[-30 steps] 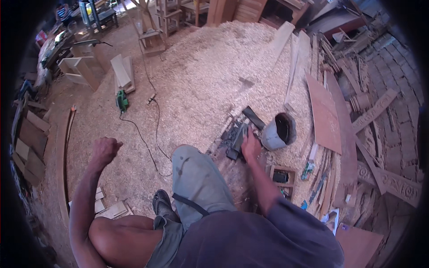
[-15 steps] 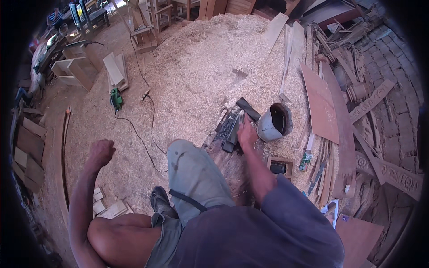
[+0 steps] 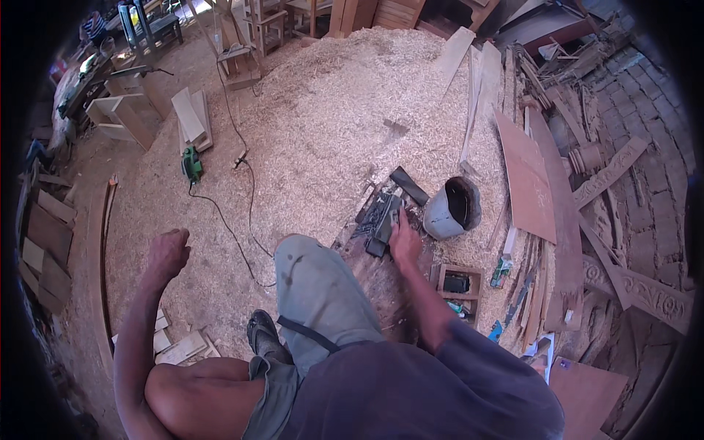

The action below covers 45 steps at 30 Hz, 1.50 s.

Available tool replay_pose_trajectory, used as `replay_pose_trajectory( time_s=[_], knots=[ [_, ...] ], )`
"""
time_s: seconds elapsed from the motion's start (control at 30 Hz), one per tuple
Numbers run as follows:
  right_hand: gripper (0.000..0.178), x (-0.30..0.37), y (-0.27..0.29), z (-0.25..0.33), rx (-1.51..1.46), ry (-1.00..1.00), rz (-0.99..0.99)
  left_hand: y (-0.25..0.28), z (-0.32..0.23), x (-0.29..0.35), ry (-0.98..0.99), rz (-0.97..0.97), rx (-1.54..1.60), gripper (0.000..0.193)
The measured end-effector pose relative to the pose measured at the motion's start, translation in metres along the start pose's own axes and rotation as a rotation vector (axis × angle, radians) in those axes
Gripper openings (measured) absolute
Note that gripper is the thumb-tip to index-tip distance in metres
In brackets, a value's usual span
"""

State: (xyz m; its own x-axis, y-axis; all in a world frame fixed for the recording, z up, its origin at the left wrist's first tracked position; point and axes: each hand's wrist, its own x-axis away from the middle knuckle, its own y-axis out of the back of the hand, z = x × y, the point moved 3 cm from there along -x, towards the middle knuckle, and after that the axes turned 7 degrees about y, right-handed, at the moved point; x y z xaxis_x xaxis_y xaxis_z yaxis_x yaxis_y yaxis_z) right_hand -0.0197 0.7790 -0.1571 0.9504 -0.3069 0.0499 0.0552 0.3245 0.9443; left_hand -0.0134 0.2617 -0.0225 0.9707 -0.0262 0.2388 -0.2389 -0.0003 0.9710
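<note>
My right hand is closed at the right edge of a dark oblong block, its thumb and fingertips at the block's side. Beside that block lies a cluster of slim dark tools, too small to tell apart. They rest on a brown board on the ground. Another dark flat bar lies just beyond, next to a grey bucket with a dark inside. Away to the left, my left hand hangs in a loose fist, with nothing showing in it.
Wood shavings cover the ground. A green power planer trails a black cord at left. An open wooden box stands near my right forearm. Planks, a reddish panel and carved strips are piled at right.
My right hand has drawn back toward me along the dark block, uncovering more of its far end. My left hand has barely moved. More of the wooden box shows beside my right arm.
</note>
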Motion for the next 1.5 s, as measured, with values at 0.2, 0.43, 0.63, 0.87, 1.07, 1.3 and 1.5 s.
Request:
replay_pose_trajectory(
  time_s=[0.2, 0.43, 0.63, 0.87, 1.07, 1.3, 1.5],
  knots=[
    [0.051, -0.033, 0.005, 0.004, 0.02, 0.039, -0.166, -0.017, 0.022, -0.008, -0.024, -0.076, -0.066, 0.008],
    [0.051, -0.027, 0.006, 0.001, -0.013, 0.019, -0.073, -0.005, 0.013, -0.011, 0.015, -0.042, -0.086, 0.007],
    [0.049, -0.007, 0.001, 0.006, -0.01, 0.015, -0.087, 0.004, 0.0, -0.008, 0.044, -0.042, -0.117, 0.011],
    [0.049, -0.032, 0.008, 0.003, -0.009, 0.032, -0.118, 0.003, 0.008, -0.008, 0.044, -0.006, -0.036, 0.027],
    [0.048, 0.005, -0.005, 0.001, 0.03, 0.065, -0.05, -0.003, 0.005, -0.004, 0.062, 0.014, -0.049, 0.033],
    [0.052, -0.029, -0.007, -0.002, 0.026, 0.048, -0.141, -0.015, 0.02, -0.005, -0.005, -0.06, 0.012, 0.024],
    [0.053, -0.034, 0.0, -0.001, 0.059, 0.07, -0.113, -0.014, 0.02, -0.003, -0.081, -0.107, 0.046, 0.025]
  ],
)
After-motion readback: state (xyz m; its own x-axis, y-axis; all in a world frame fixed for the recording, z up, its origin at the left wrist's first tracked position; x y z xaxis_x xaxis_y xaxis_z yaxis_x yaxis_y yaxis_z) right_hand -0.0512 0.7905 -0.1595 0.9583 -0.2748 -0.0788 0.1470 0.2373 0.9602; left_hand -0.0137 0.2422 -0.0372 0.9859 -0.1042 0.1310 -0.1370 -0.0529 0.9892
